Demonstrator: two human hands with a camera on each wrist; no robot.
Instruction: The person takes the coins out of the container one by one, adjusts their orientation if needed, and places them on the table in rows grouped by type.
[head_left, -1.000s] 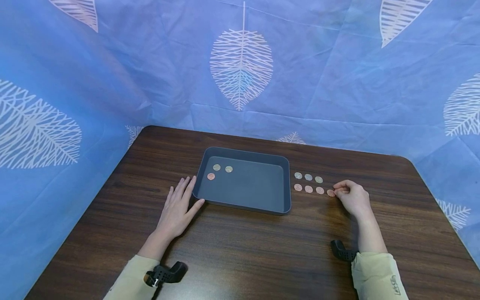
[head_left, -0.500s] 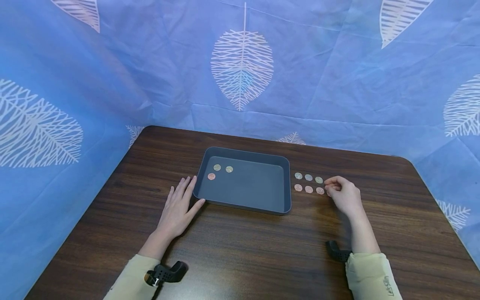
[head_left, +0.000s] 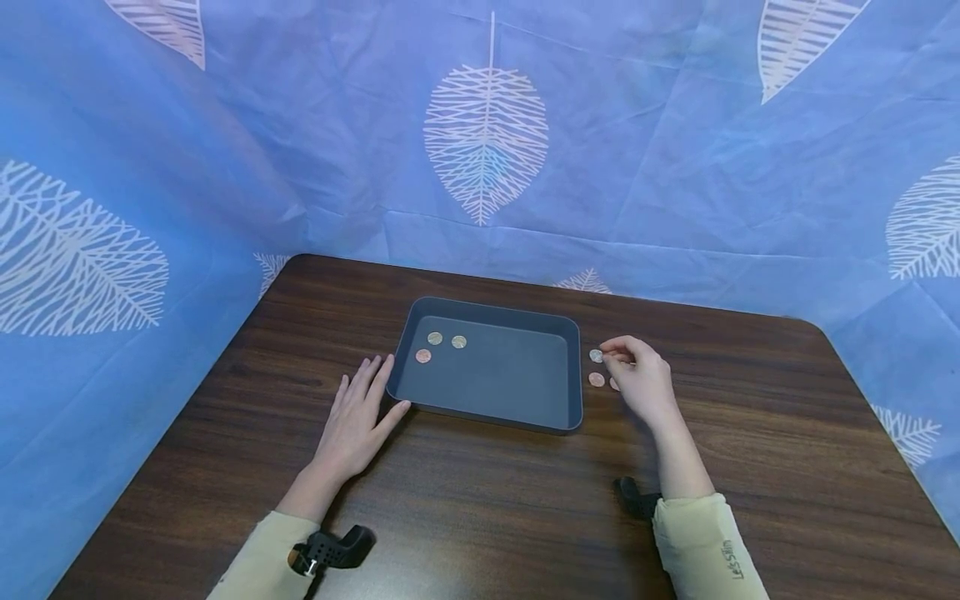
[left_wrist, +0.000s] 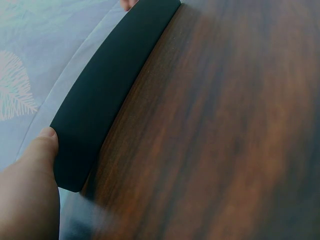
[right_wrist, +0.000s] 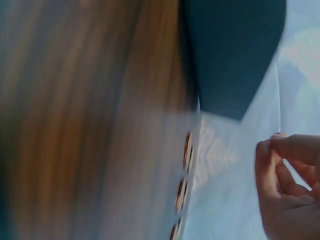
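Observation:
A shallow dark-grey tray [head_left: 510,383] holds two yellowish coins [head_left: 459,342] and one copper coin [head_left: 423,356] at its left. My left hand [head_left: 352,427] lies with fingers spread, its fingertips and thumb touching the tray's left corner. Over the rows of coins right of the tray is my right hand [head_left: 643,383], thumb and fingertips pinched together around a copper coin that the fingers hide. In the right wrist view this hand [right_wrist: 290,185] is raised above the table. A silvery coin [head_left: 596,356] and a copper coin [head_left: 596,380] show beside the tray.
The right hand covers most of the other coins in the two rows; several show edge-on as coins [right_wrist: 188,150] in the right wrist view. Dark wooden table [head_left: 480,500] extends to a blue leaf-patterned cloth [head_left: 337,125] behind it.
My right hand has picked the rightmost copper coin up from the lower row and moved left over the coins toward the tray. The left hand has stayed in place.

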